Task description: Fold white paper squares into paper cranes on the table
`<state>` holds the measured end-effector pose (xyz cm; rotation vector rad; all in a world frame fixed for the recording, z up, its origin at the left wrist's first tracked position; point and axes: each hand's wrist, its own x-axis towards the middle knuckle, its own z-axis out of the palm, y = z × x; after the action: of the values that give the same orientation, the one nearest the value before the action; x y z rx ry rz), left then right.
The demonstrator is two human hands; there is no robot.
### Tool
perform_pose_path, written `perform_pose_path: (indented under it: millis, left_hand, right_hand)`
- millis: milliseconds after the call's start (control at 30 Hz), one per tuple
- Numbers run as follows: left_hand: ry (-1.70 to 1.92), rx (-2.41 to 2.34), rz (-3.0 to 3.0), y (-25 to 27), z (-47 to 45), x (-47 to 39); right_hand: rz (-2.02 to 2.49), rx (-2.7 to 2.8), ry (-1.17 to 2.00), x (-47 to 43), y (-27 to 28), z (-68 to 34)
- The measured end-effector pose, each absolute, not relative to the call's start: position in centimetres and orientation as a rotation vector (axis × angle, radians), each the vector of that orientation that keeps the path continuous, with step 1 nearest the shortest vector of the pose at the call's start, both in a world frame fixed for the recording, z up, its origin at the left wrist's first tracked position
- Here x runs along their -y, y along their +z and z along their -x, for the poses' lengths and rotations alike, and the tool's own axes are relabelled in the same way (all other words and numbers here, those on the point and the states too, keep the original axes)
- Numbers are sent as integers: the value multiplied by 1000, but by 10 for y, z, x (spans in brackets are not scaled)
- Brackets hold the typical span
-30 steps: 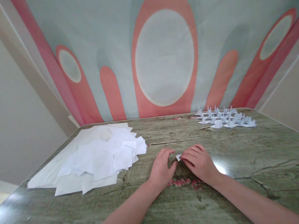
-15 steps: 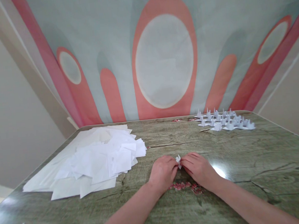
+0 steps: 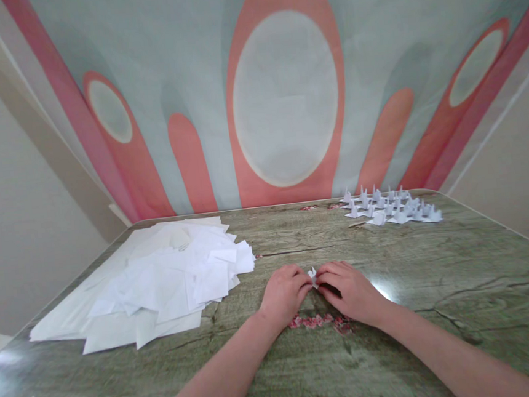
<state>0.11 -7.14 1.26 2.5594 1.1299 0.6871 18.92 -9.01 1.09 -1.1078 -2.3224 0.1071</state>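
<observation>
Between my two hands, near the middle of the table, is a small white origami crane (image 3: 312, 276) of folded paper. My left hand (image 3: 286, 292) pinches its left side, thumb and fingers closed together. From the right, my right hand (image 3: 349, 291) grips the other side with thumb and fingertips, a gap showing between thumb and forefinger. Pointed paper tips stick up between the fingertips; the rest of the crane is covered by the fingers.
A spread heap of white paper sheets and squares (image 3: 160, 282) covers the table's left side. Several finished paper cranes (image 3: 399, 211) stand in rows at the back right. The wood-grain table (image 3: 474, 260) meets a patterned backdrop (image 3: 210, 61) behind.
The view has tilted down slightly and shifted. My right thumb has parted somewhat from the right forefinger; both hands stay at the paper crane.
</observation>
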Motion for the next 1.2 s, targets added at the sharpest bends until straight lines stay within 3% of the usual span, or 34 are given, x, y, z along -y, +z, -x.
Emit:
perform_pose_path:
  millis: [467,1200]
  left_hand:
    - [766,-1207,-2381,11,-3,68]
    - [776,-1413,-2389,6,-11,71]
  right_hand:
    - [1176,2140,501,79,8,-192]
    - [1331,2043,566,72,2,-186]
